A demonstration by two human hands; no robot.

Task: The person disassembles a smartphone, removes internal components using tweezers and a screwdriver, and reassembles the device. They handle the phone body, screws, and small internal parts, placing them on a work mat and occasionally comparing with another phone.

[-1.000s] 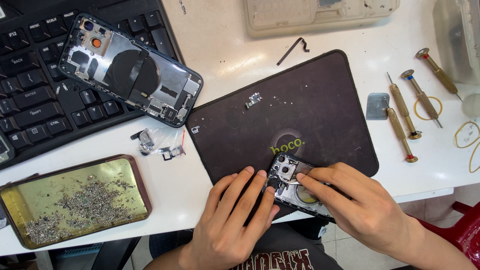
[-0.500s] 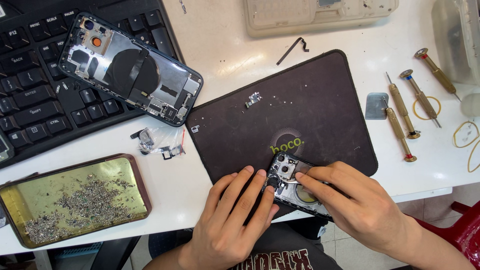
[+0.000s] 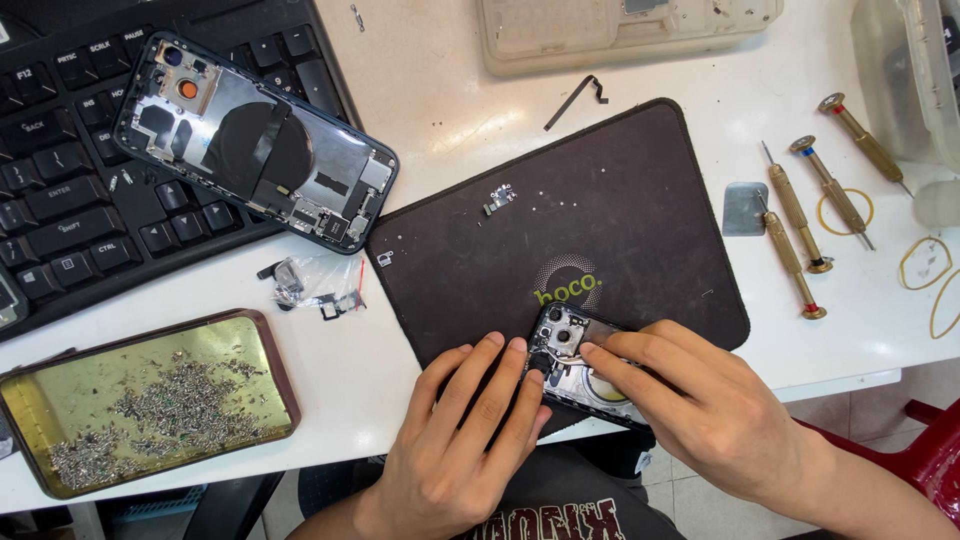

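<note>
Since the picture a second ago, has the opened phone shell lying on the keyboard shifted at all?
No. The opened phone shell lies at the same angle across the keyboard, its lower corner overhanging the same spot beside the dark mat.

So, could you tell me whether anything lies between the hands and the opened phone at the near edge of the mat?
Nothing visible does. Both the left hand and the right hand already rest on the opened phone, fingertips touching its camera end on the dark mat.

Phone frame — mostly hidden under both hands' fingers.
</note>
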